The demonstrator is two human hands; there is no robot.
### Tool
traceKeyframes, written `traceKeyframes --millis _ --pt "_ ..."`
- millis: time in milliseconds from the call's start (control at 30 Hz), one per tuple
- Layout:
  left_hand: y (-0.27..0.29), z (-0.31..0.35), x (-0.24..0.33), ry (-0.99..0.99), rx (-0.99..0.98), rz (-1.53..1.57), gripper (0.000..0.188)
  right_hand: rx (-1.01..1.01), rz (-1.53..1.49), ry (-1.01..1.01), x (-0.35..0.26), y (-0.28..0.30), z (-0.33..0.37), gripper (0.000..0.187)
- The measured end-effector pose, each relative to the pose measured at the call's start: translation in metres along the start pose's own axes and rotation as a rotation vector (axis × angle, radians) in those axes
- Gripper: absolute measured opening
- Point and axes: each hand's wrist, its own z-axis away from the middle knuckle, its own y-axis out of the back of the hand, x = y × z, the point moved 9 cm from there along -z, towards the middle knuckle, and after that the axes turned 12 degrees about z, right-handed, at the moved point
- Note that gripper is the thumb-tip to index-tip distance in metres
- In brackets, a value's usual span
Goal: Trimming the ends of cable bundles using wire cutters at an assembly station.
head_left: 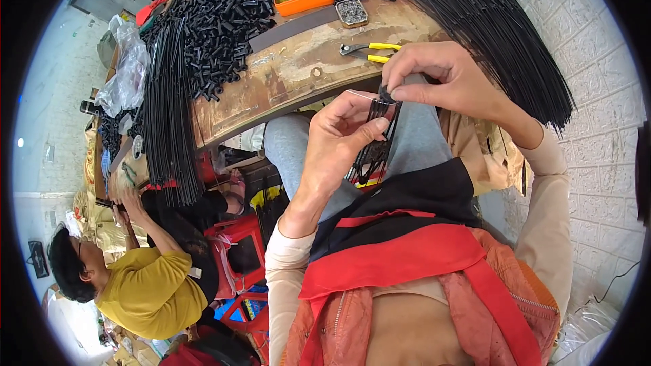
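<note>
My left hand point(336, 142) is closed round a small bundle of thin black cables point(369, 171), which hangs down over my lap. A thin pale wire-like line shows by its fingertips. At the upper end of the bundle, my right hand point(451, 78) pinches with thumb and forefinger at a small black piece point(386, 95); the fingers partly hide it. Just beyond my right hand, pliers point(352, 49) with yellow handles lie on the wooden table point(285, 88), apart from both hands.
Black tubular pieces point(217, 27) are heaped across the table. Long black cables lie in a left bundle point(166, 108) and a right bundle point(481, 27). An orange tray point(304, 7), a small box of tiny parts point(351, 13) and a grey strip point(291, 29) stand between. A person point(149, 291) works at left.
</note>
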Motion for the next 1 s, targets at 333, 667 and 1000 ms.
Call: traceKeyframes --millis 333,667,1000 --pt "-0.012 -0.004 -0.013 0.023 0.017 0.071 0.017 0.173 -0.008 0.127 0.004 0.004 0.018 0.029" --pt "-0.023 -0.019 -0.034 0.090 0.039 0.154 0.013 0.122 -0.297 -0.049 0.033 0.024 0.032 0.026" --pt "-0.028 -0.027 -0.047 0.162 -0.002 0.236 0.012 0.102 -0.312 0.055 0.038 0.029 0.039 0.026"
